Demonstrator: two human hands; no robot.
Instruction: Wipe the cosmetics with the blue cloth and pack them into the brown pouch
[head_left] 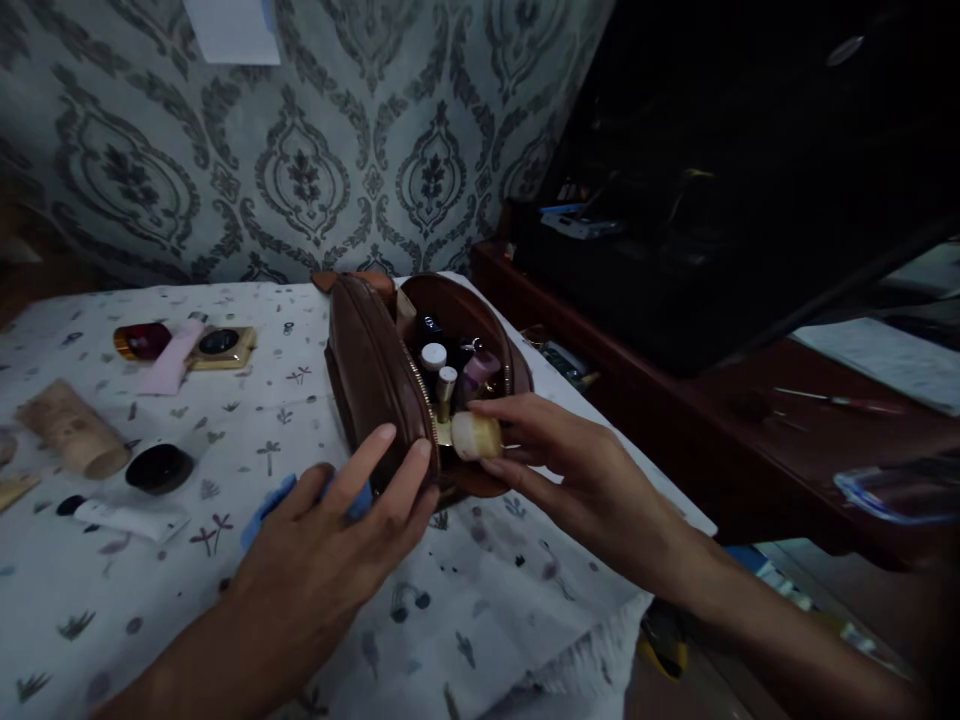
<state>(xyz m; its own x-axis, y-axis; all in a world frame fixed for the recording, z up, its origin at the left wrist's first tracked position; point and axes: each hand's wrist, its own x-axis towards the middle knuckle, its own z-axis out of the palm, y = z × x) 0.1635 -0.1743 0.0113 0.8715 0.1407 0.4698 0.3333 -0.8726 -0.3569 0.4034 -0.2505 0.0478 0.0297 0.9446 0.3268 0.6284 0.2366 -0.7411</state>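
A brown zippered cosmetic bag stands unzipped on the patterned cloth. My left hand rests at its near side, fingertips gripping the zipped edge. Something blue shows under that hand, mostly hidden. Between the thumb and fingers of my right hand is a small white-and-yellowish bottle, lying sideways at the bag's mouth. Inside the bag I see a white-capped container, a slim tube with a pale cap and a purplish item.
To the left lie a beige tube, a black round lid, a white tube, a pink tube, a gold compact and a dark red bottle. A large black screen leans over the dark red desk at right.
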